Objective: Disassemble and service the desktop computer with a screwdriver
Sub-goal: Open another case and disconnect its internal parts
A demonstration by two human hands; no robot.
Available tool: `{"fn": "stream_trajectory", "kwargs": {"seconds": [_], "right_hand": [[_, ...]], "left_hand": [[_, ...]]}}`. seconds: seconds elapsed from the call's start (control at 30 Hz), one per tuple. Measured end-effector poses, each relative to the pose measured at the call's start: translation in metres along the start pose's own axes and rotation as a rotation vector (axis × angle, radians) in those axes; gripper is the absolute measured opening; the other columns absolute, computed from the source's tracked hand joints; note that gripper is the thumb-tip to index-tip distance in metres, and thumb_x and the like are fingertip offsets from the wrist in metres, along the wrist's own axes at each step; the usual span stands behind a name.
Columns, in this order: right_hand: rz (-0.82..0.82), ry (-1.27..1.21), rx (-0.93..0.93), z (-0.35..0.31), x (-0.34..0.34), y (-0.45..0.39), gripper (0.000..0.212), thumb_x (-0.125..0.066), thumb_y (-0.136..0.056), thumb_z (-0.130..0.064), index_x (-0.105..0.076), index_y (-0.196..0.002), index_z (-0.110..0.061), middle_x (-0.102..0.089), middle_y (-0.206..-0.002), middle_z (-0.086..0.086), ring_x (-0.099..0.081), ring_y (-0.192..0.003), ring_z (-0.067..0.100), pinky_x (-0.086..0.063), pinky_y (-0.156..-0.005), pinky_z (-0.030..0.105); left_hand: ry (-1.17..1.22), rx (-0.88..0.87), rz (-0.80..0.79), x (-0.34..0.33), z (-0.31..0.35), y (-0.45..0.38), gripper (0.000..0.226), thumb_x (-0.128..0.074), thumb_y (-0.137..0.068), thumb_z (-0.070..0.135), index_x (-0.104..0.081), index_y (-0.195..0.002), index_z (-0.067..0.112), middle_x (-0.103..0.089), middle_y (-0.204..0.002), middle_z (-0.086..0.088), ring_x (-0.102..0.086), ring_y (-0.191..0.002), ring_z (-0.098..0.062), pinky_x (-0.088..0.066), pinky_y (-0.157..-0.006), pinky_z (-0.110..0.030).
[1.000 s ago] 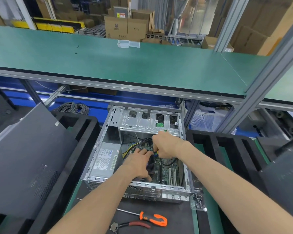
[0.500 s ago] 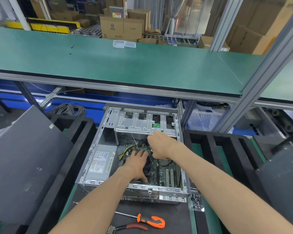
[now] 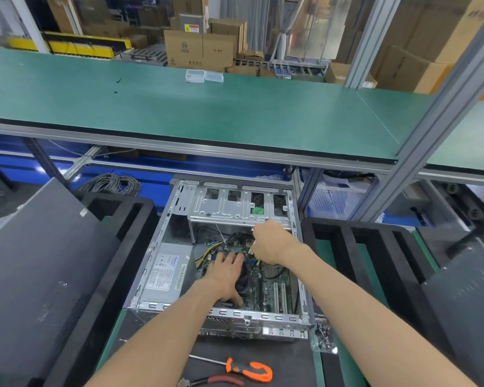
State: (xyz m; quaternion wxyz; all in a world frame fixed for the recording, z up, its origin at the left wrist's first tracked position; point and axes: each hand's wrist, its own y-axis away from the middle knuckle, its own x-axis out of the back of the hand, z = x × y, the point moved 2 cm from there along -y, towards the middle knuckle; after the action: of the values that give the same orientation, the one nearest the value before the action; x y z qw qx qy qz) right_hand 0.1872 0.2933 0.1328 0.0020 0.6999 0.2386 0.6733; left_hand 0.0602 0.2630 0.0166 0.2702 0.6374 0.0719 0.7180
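Observation:
The open desktop case (image 3: 235, 314) lies on its side on a dark mat, its motherboard (image 3: 268, 291) exposed. My left hand (image 3: 225, 272) rests flat, fingers straight, on the black cooler fan (image 3: 243, 277) in the middle of the board. My right hand (image 3: 268, 241) is curled just below the drive cage (image 3: 229, 208), pinching a cable connector among the black wires (image 3: 235, 238). What the fingertips hold is mostly hidden. The orange-handled screwdriver (image 3: 246, 370) lies on the mat in front of the case, touched by neither hand.
A silver power supply (image 3: 165, 272) fills the case's left side. Red-handled pliers (image 3: 218, 381) lie beside the screwdriver. Loose screws (image 3: 323, 335) sit at the case's front right corner. A grey side panel (image 3: 39, 261) leans at left. Black foam trays (image 3: 361, 247) flank the case under a green shelf (image 3: 179, 115).
Both hands stay at the same spots inside the case. Only the view has shifted slightly.

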Motion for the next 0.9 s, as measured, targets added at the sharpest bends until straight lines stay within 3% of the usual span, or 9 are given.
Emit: {"fn": "stream_trajectory", "kwargs": {"seconds": [0.17, 0.23, 0.3, 0.4, 0.5, 0.57, 0.67, 0.8, 0.9], "right_hand": [[0.027, 0.078, 0.21, -0.012, 0.005, 0.008, 0.04, -0.06, -0.087, -0.004, -0.035, -0.058, -0.017, -0.039, -0.063, 0.004, -0.054, -0.067, 0.032, -0.046, -0.056, 0.035], [0.029, 0.086, 0.265, -0.019, 0.004, 0.006, 0.036, -0.061, -0.084, 0.001, -0.044, -0.057, -0.017, -0.045, -0.064, 0.006, -0.056, -0.068, 0.034, -0.047, -0.056, 0.036], [0.021, 0.104, 0.297, -0.02, 0.002, 0.003, 0.019, -0.061, -0.082, 0.003, -0.067, -0.069, -0.009, -0.062, -0.076, 0.011, -0.061, -0.077, 0.033, -0.053, -0.063, 0.039], [0.082, -0.015, 0.206, -0.006, 0.001, 0.001, 0.013, -0.066, -0.085, -0.012, -0.073, -0.096, -0.008, -0.069, -0.093, 0.009, -0.063, -0.089, 0.026, -0.052, -0.072, 0.033], [0.14, -0.059, 0.018, 0.005, -0.005, 0.0, 0.03, -0.059, -0.094, -0.035, -0.059, -0.08, -0.008, -0.053, -0.076, 0.009, -0.055, -0.073, 0.028, -0.047, -0.062, 0.035], [0.099, -0.003, -0.011, 0.0, -0.008, -0.003, 0.035, -0.056, -0.097, -0.029, -0.042, -0.068, -0.015, -0.047, -0.076, 0.007, -0.048, -0.068, 0.026, -0.041, -0.058, 0.033], [0.044, 0.001, 0.082, -0.011, -0.003, -0.004, 0.036, -0.058, -0.093, -0.016, -0.034, -0.067, -0.018, -0.038, -0.073, 0.004, -0.044, -0.063, 0.022, -0.034, -0.051, 0.03], [-0.025, 0.11, 0.279, -0.022, 0.005, 0.0, 0.035, -0.059, -0.081, 0.0, -0.042, -0.059, -0.02, -0.048, -0.069, 0.005, -0.051, -0.069, 0.028, -0.042, -0.059, 0.033], [-0.066, 0.161, 0.36, -0.023, 0.006, 0.0, 0.02, -0.058, -0.077, 0.005, -0.06, -0.066, -0.012, -0.063, -0.088, 0.012, -0.06, -0.081, 0.032, -0.054, -0.068, 0.041]], "left_hand": [[-0.011, 0.004, 0.006, -0.003, -0.001, -0.001, 0.119, -0.087, -0.068, 0.049, -0.012, -0.153, 0.015, -0.026, -0.155, -0.008, -0.022, -0.139, -0.039, -0.03, -0.115, -0.05], [-0.022, 0.005, 0.004, -0.003, -0.001, -0.001, 0.122, -0.086, -0.069, 0.051, -0.007, -0.156, 0.016, -0.024, -0.155, -0.008, -0.021, -0.139, -0.039, -0.029, -0.116, -0.05], [-0.02, 0.005, 0.008, -0.002, -0.001, -0.001, 0.122, -0.086, -0.069, 0.051, -0.007, -0.156, 0.016, -0.025, -0.155, -0.007, -0.022, -0.139, -0.038, -0.029, -0.116, -0.049], [0.004, -0.004, 0.015, -0.003, -0.002, -0.001, 0.115, -0.087, -0.067, 0.05, -0.017, -0.15, 0.015, -0.028, -0.152, -0.007, -0.024, -0.136, -0.036, -0.033, -0.112, -0.05], [0.007, -0.002, 0.016, -0.003, -0.002, 0.0, 0.115, -0.088, -0.065, 0.049, -0.018, -0.15, 0.015, -0.028, -0.152, -0.007, -0.023, -0.137, -0.036, -0.033, -0.11, -0.051], [0.006, 0.002, 0.018, -0.002, -0.001, -0.001, 0.115, -0.088, -0.066, 0.05, -0.018, -0.15, 0.015, -0.028, -0.152, -0.008, -0.024, -0.137, -0.036, -0.033, -0.11, -0.051], [-0.017, 0.01, 0.011, -0.004, -0.002, -0.002, 0.115, -0.087, -0.067, 0.052, -0.017, -0.15, 0.013, -0.027, -0.152, -0.008, -0.023, -0.138, -0.036, -0.032, -0.112, -0.05], [-0.019, 0.019, 0.002, -0.006, -0.002, -0.004, 0.118, -0.086, -0.067, 0.052, -0.014, -0.152, 0.014, -0.024, -0.155, -0.007, -0.021, -0.14, -0.038, -0.03, -0.114, -0.051], [-0.017, 0.015, 0.0, -0.007, -0.003, -0.005, 0.119, -0.086, -0.068, 0.052, -0.013, -0.154, 0.014, -0.021, -0.157, -0.007, -0.019, -0.141, -0.038, -0.029, -0.115, -0.05]]}}
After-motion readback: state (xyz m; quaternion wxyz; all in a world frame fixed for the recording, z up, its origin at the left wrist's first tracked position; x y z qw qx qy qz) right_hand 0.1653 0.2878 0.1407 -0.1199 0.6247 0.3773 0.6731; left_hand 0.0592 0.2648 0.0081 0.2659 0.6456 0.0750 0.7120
